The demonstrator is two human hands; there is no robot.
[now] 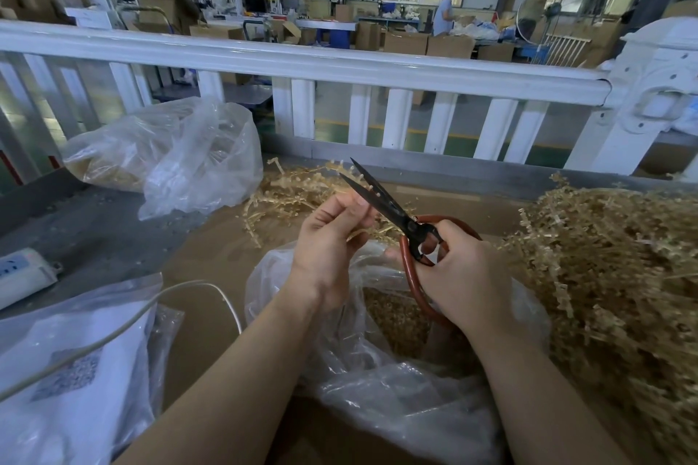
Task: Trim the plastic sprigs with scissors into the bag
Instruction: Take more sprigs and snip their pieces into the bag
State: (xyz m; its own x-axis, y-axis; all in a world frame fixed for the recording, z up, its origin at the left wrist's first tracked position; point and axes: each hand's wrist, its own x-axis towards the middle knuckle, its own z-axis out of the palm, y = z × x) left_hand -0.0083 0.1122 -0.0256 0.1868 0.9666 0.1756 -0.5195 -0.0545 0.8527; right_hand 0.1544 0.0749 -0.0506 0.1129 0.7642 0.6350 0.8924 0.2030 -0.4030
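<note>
Nearest the camera, the open clear plastic bag (377, 381) sits on the counter (211, 260), its mouth directly below both hands; tan trimmings already lie inside. To its left lie a sealed packet with a printed label (71, 370) and a white cable (158, 298).

Above the bag mouth, the left hand (328, 238) pinches a thin plastic sprig (368, 187) between thumb and fingertips. The sprig's long axis runs up and away from the left hand, and it passes between the scissor blades. The right hand (457, 276) grips the red-handled scissors (393, 208), fingers curled through the loops. The blades stand parted, tips pointing up and to the left, away from the person. The cutting point lies just beside the left fingertips, so the closing stroke probably calls for keeping those fingertips outside the blade line. Offcuts should fall straight into the bag.

To the right, a large heap of untrimmed sprigs (612, 257) crowds the bag's edge; the right hand is the nearer to it. A smaller tangle of sprigs (294, 192) lies beyond the hands. Farther left rests a second clear bag (170, 159). A white railing (340, 68) bounds the far edge of the counter.
</note>
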